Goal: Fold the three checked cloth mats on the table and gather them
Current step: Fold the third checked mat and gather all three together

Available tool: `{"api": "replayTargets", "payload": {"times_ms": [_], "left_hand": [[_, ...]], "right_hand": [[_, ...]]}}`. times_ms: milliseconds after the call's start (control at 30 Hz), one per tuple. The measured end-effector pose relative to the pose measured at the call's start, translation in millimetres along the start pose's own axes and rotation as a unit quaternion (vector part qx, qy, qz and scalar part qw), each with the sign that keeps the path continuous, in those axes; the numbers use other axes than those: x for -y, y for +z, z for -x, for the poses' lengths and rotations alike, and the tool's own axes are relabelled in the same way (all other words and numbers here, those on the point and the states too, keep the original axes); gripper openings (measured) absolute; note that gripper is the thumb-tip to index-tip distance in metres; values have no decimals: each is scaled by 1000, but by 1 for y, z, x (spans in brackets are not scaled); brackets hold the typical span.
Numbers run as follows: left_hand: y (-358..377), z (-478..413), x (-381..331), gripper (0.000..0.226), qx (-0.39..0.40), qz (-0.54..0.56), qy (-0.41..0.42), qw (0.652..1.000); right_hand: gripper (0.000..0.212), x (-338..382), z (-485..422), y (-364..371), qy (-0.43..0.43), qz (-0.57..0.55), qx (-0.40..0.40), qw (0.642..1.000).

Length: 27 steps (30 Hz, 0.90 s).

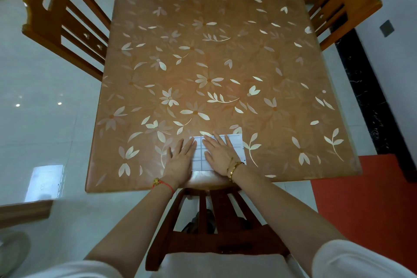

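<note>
Both hands lie flat with fingers spread: left hand (180, 157) and right hand (220, 153) press the folded mat (235, 146) on the bench (203, 52)

Hands (180, 158) hide perhaps half the mat (234, 146)

Glossy floral table (225, 52); matt white checked cloth (234, 146); varnished wood chairs (65, 22).

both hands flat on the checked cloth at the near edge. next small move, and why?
Probably lift both hands off. The cloth already lies as one small flat rectangle under the left hand and right hand, and no other mats show on the table.
</note>
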<state>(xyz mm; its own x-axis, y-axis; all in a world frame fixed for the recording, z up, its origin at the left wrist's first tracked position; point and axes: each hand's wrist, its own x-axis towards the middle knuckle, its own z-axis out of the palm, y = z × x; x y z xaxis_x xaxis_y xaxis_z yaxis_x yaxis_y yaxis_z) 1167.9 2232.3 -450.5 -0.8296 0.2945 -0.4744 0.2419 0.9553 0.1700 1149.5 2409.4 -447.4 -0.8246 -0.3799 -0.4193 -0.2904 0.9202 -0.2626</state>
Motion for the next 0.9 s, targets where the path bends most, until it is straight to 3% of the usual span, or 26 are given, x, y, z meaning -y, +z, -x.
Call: {"api": "replayTargets", "payload": {"times_ms": [100, 267, 367, 500, 700, 900], "left_hand": [[2, 4, 0, 63, -41, 33, -2, 999], [10, 23, 13, 30, -144, 92, 45, 984], [11, 38, 17, 19, -134, 91, 90, 983], [10, 48, 15, 23, -96, 89, 97, 987], [5, 40, 5, 32, -161, 121, 14, 979], [7, 36, -7, 39, -94, 77, -19, 992]], "right_hand": [[53, -2, 0, 1, 5, 1, 3, 1000], [53, -3, 0, -1, 5, 2, 16, 1000], [54, -3, 0, 1, 7, 3, 20, 1000], [55, -2, 1, 0, 1, 18, 25, 1000], [62, 1, 28, 13, -76, 39, -33, 996], [54, -6, 60, 39, -102, 74, 8, 992]]}}
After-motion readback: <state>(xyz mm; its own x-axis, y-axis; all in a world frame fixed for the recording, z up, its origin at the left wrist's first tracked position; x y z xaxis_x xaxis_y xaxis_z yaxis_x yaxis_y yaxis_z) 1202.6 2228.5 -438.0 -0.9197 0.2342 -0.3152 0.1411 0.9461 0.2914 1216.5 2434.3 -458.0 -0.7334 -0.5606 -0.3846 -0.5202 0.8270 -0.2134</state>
